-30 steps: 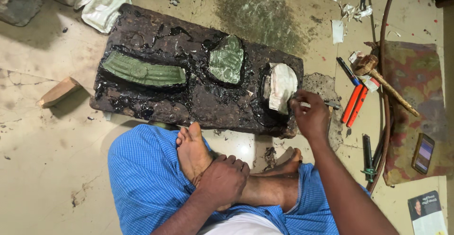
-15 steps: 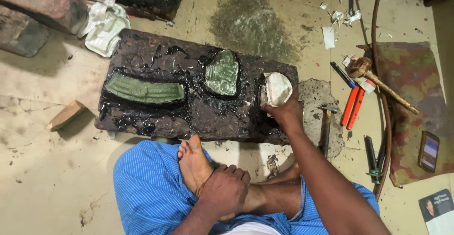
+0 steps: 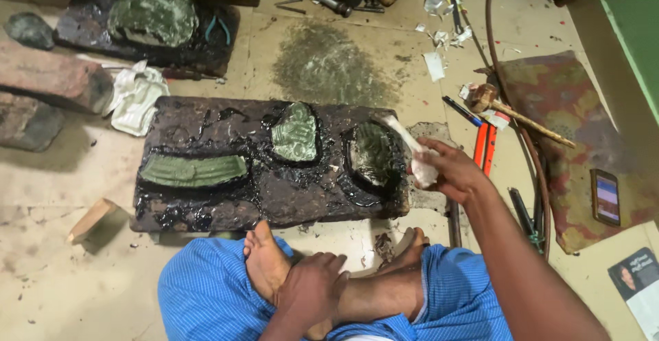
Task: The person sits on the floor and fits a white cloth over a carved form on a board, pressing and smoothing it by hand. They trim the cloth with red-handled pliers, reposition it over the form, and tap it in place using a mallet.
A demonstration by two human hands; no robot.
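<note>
On the black pitch slab (image 3: 274, 197) I see three green metal pieces bedded in it. My right hand (image 3: 456, 173) grips a white cloth (image 3: 419, 156) just beside the oval piece (image 3: 374, 156), which lay covered earlier. My left hand (image 3: 312, 289) clasps my ankle. Tools litter the concrete floor (image 3: 55, 279).

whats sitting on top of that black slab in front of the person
Three greenish embossed metal pieces are set in the black pitch slab: a long curved strip, a leaf-shaped piece and a rounded piece. The right hand holds a white cloth over the rounded piece's edge, hiding that part.
</note>
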